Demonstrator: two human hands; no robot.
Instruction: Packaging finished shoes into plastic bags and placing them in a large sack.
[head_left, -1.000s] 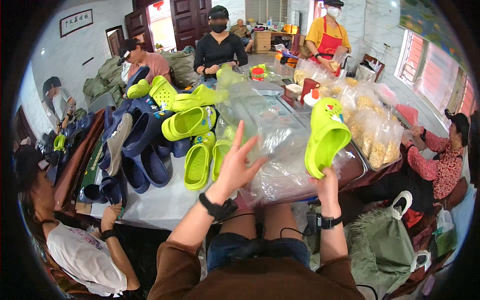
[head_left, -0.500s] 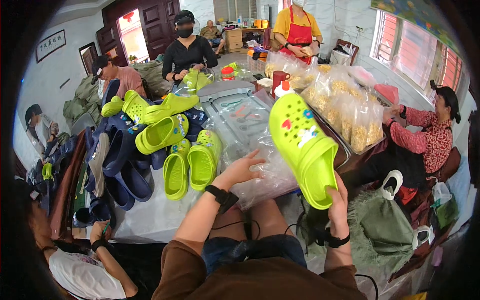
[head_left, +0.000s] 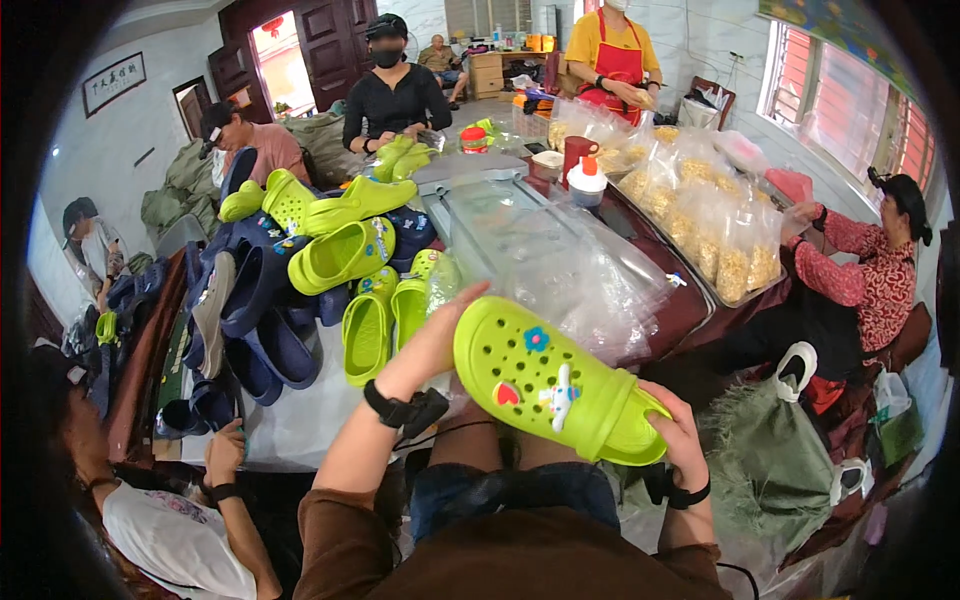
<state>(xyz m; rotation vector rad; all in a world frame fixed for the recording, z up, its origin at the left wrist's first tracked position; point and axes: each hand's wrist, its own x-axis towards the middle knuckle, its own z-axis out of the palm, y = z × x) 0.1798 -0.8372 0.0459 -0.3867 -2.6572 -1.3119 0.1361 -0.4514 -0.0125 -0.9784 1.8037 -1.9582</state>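
Observation:
A lime-green clog (head_left: 540, 385) with holes and small charms is tilted in front of me, its toe toward the left. My right hand (head_left: 682, 432) is closed round its heel end. My left hand (head_left: 438, 335) is at the toe, its fingers mostly hidden behind the clog; whether they grip it I cannot tell. Clear plastic bags (head_left: 590, 290) lie just beyond on the table, over a grey tray (head_left: 470, 172). To the left is a pile of lime-green clogs (head_left: 340, 258) and navy clogs (head_left: 262, 290).
A red-capped bottle (head_left: 586, 182) and a dark red mug (head_left: 578, 155) stand past the plastic. Filled clear bags (head_left: 725, 225) sit on a tray at right. A green sack (head_left: 770, 450) is low on the right. Several people work around the table; one hand (head_left: 224, 452) is close at left.
The clog has come down and left, turning so its toe points left. My left hand has moved slightly left and up to the toe. The view has shifted a little.

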